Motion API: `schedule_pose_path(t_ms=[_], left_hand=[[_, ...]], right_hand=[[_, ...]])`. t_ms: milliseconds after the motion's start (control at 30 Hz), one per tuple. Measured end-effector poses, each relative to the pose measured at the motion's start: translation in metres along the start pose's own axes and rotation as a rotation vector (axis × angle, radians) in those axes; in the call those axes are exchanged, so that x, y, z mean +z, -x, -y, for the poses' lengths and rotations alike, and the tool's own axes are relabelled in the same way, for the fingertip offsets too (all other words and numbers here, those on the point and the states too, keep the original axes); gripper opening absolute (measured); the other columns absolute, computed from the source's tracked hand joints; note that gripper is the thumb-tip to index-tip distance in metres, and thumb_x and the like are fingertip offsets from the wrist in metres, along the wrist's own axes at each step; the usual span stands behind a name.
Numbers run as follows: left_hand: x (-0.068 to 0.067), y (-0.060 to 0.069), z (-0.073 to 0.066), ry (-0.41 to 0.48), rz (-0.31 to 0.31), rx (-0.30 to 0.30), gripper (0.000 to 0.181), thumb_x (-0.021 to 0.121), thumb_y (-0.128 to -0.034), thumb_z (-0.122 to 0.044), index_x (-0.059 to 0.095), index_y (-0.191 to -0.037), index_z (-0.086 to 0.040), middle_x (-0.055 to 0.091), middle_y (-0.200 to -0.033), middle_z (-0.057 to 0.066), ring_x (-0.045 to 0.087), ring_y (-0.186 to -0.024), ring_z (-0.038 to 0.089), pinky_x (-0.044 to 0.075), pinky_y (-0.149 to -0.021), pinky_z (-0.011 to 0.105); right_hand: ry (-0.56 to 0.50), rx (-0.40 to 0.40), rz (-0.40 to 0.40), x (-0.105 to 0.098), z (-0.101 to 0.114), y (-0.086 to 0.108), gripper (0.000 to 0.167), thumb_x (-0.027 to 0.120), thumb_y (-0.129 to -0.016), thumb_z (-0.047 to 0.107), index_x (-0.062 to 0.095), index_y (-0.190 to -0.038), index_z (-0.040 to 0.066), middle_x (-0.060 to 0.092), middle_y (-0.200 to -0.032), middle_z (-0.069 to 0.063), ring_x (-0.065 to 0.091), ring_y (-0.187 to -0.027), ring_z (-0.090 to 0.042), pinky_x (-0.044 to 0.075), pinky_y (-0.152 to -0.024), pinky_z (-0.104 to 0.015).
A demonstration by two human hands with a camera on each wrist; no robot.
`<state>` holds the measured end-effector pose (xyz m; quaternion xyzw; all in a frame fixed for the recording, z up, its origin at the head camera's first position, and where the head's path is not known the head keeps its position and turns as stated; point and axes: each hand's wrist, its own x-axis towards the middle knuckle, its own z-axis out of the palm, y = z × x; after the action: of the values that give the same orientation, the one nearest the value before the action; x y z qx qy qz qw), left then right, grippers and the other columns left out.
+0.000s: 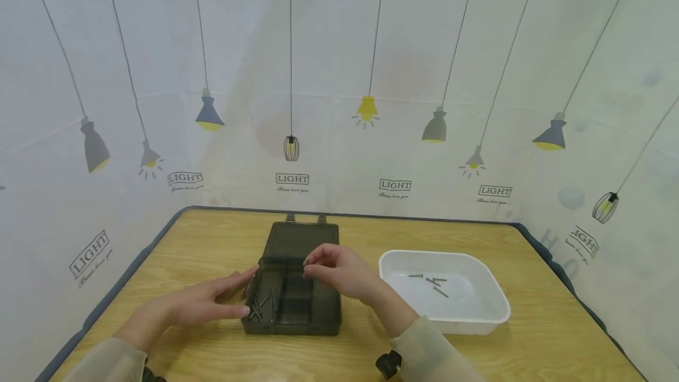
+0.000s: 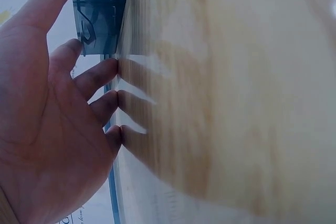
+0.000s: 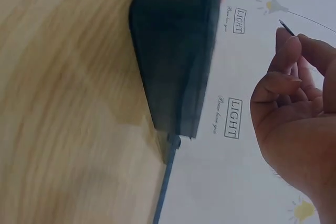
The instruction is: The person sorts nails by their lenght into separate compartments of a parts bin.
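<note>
A dark translucent compartment box (image 1: pixel 294 329) lies on the table with its lid (image 1: pixel 313 231) folded back. Several long screws (image 1: pixel 273 305) lie in its left compartment. Over the box's right side, my right hand (image 1: pixel 345 270) pinches a screw (image 3: pixel 285 27) between thumb and index finger; its pointed end sticks out in the right wrist view. My left hand (image 1: pixel 204 304) is beside the box's left side, thumb and index finger spread along it, the other fingertips down on the table in the left wrist view.
To the right of the box stands a white tray (image 1: pixel 461 326) with several screws (image 1: pixel 441 292) in it. The wooden table (image 1: pixel 201 240) ends at a dark edge, and a light curtain (image 1: pixel 339 34) printed with lamps hangs behind it and at both sides.
</note>
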<state>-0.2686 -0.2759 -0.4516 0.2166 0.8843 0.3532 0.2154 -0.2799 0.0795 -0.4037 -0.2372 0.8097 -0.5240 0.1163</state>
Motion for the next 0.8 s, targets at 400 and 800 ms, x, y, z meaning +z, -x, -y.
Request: schedule_pose_path(t_ms=[400,800], left_hand=[[0.0,-0.002,0.0,0.009,-0.006,-0.01,0.087,0.069,-0.1065,-0.053,0.021,-0.177,-0.037,0.021,-0.185,0.008,0.008,-0.17,0.051,0.015,-0.128,0.082],[-0.001,-0.003,0.001,-0.024,-0.009,-0.01,0.087,0.069,-0.1059,-0.054,0.022,-0.176,-0.039,0.022,-0.184,0.01,0.011,-0.169,0.052,0.02,-0.127,0.082]], right_hand=[[-0.088,0.038,-0.01,0.043,0.0,-0.02,0.012,0.073,-0.107,0.02,0.076,-0.112,0.009,0.083,-0.102,-0.005,0.077,-0.099,-0.04,0.063,-0.071,-0.032],[0.048,0.084,-0.026,0.064,0.001,-0.029,0.005,0.077,-0.105,0.02,0.077,-0.106,0.015,0.081,-0.092,-0.001,0.063,-0.062,-0.011,0.053,-0.061,-0.026]])
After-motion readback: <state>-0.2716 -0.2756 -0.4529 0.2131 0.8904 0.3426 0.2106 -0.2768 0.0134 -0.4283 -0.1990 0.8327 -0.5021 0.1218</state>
